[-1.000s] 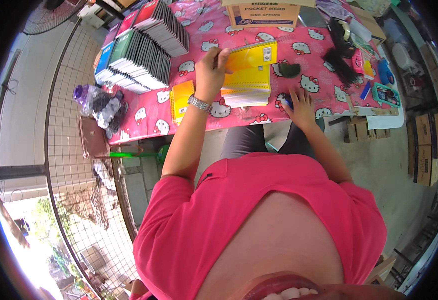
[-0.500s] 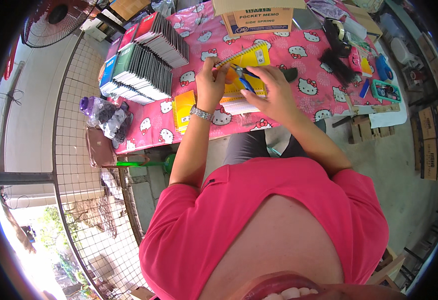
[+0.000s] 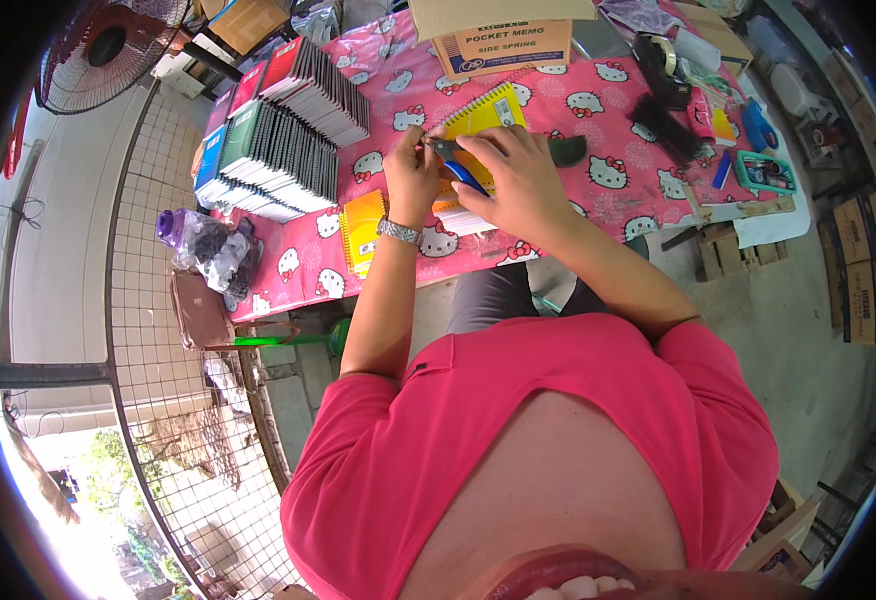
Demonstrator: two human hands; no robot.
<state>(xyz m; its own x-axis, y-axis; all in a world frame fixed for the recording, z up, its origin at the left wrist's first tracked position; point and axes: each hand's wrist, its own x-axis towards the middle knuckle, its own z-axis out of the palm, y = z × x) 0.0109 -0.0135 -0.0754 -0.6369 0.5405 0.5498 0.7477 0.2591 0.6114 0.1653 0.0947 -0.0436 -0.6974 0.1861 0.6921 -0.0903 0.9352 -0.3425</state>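
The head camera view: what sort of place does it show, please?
It is probably a small workshop that handles notebooks. Stacks of spiral notebooks stand on the table, a cardboard box sits there too, and the right hand holds blue-handled pliers.

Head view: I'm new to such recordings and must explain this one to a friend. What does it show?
There is no robot here. A wide fisheye camera worn on the head looks down, so straight edges bend and the wearer's pink shirt fills much of the lower part. The bare right hand holds blue-handled pliers. Their tips are close to the left hand, beside the coiled edge of a yellow notebook; its exact grip is hard to see. On the pink tablecloth, more spiral notebooks are stacked at left and a cardboard box sits farther back.
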